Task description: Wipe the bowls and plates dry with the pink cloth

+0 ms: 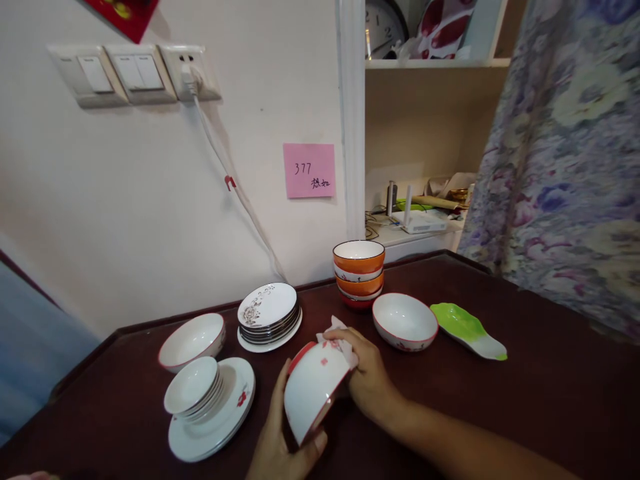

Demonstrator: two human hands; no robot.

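My left hand [287, 440] grips a white bowl [316, 387] with a red rim and a small pink pattern, tilted on its side above the table. My right hand [367, 370] pinches a pale pink cloth or tissue [342, 333] and presses it against the bowl's outer wall near the base. Just beyond the right hand stands a white bowl with a red rim [405, 319]. Behind the held bowl is a stack of orange and white bowls [359, 267]. Further left sits a pile of flower-patterned plates [269, 307].
At the left are a large white bowl [193, 340] and several small bowls [191, 385] stacked on white plates [235, 417]. A green and white leaf-shaped dish [465, 327] lies at the right. The dark table [500, 413] meets a wall with a hanging cable [247, 205].
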